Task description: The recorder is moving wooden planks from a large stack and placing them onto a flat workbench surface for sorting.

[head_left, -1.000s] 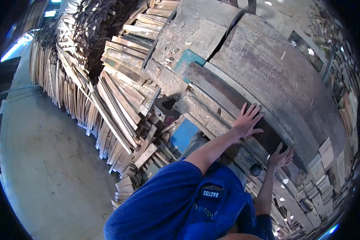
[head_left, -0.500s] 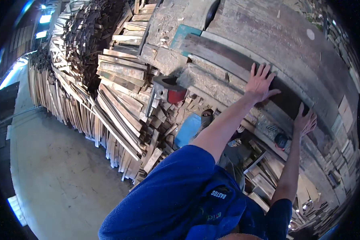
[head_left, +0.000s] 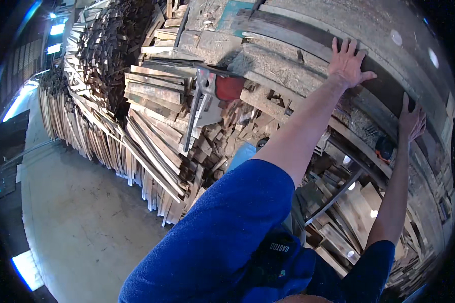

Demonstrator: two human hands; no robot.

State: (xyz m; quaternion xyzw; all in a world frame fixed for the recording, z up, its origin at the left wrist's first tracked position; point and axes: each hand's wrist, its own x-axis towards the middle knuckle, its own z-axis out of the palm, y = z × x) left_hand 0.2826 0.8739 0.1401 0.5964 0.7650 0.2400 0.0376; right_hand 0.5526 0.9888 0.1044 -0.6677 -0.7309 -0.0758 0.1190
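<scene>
A long, dark wooden board (head_left: 288, 31) lies along the sawdust-covered workbench (head_left: 273, 58). My left hand (head_left: 346, 65) rests flat on this board with fingers spread and thumb out to the side. Farther right along the same board is my right hand (head_left: 412, 121); its thumb stands apart and its fingers stretch over the wood, partly hidden by the back of the hand. Neither hand is wrapped around anything. A small dark round part with an orange edge (head_left: 384, 149) sits by my right forearm.
A red machine housing (head_left: 229, 87) with a grey metal guard stands left of the bench. Stacked wood strips (head_left: 151, 151) line the concrete floor (head_left: 91, 202). Offcuts (head_left: 255, 121) and loose planks (head_left: 359, 202) lie below the bench. A green panel (head_left: 233, 17) touches the board's far-left end.
The view has shifted, so the bench and red housing appear higher in the picture. Both hands stay on the dark board, in about the same places along it.
</scene>
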